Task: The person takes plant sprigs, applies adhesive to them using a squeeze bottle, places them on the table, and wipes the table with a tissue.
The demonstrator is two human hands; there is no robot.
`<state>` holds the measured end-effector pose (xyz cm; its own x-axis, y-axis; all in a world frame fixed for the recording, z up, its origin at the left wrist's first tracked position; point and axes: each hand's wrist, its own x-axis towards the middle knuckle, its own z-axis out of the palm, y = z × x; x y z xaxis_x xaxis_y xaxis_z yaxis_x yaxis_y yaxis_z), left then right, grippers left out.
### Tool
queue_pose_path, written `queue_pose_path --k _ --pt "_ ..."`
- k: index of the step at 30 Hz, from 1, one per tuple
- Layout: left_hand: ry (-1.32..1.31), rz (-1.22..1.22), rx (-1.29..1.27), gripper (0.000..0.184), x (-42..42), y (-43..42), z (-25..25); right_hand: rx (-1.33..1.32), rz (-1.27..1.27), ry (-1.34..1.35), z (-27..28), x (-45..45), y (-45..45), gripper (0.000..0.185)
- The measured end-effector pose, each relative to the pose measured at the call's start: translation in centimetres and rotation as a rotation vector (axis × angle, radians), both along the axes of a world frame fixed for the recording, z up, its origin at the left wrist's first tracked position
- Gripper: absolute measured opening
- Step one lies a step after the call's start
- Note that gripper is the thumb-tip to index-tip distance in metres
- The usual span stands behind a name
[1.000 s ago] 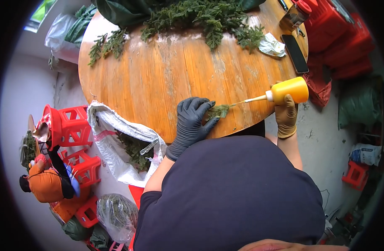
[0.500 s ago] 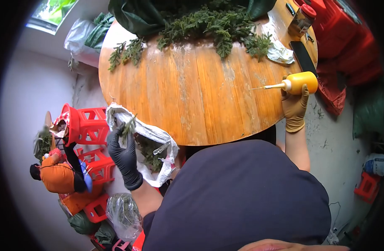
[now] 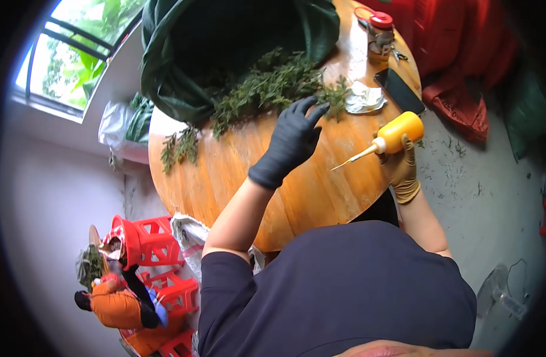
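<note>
My left hand (image 3: pixel 289 141), in a black glove, is raised over the wooden table (image 3: pixel 237 184) near the green sprigs (image 3: pixel 267 86). Its fingers are apart, and nothing shows between them. The sprigs spill from a large dark green bag (image 3: pixel 166 65) at the table's far side. At the right edge, my right hand (image 3: pixel 402 169), in a tan glove, grips a yellow squeeze bottle (image 3: pixel 402 131). The bottle lies tilted, its thin nozzle pointing left and down over the wood. A smaller sprig (image 3: pixel 180 147) rests at the table's left.
Crumpled white tissue (image 3: pixel 365 98), a dark phone (image 3: pixel 399 90) and a red-lidded jar (image 3: pixel 380 37) stand or lie at the right rear. A white sack (image 3: pixel 191 238) hangs by the left edge. A person in orange (image 3: pixel 115 307) is at lower left near red stools (image 3: pixel 160 241).
My left hand has gone from the table's front to the white sack, then up to the sprigs, and the sprig it held is gone from it. The bottle's nozzle now points lower.
</note>
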<state>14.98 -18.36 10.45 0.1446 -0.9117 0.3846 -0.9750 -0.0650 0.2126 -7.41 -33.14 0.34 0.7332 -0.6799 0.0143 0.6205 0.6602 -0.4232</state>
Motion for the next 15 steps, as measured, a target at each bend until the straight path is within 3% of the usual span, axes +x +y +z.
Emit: queue_pose_path --k 2,6,8,9,15 --pt "-0.126 -0.058 -0.052 0.047 1.7 -5.5 -1.8 -0.019 -0.002 0.018 0.2 -0.1 0.3 0.048" --pt "-0.07 -0.091 0.001 0.041 4.2 -9.1 -5.1 -0.015 -0.013 0.053 0.2 -0.3 0.3 0.049" --pt "-0.023 0.048 0.252 0.032 3.8 -7.6 -4.3 -0.023 -0.013 0.065 0.2 -0.3 0.2 0.048" --pt "-0.063 0.036 0.145 0.024 4.0 -6.2 -5.2 -0.02 -0.009 0.062 0.1 -0.3 0.1 0.047" --pt "0.03 0.284 0.376 0.03 -0.8 5.7 -2.9 0.009 0.052 0.053 -0.1 0.1 -0.3 0.047"
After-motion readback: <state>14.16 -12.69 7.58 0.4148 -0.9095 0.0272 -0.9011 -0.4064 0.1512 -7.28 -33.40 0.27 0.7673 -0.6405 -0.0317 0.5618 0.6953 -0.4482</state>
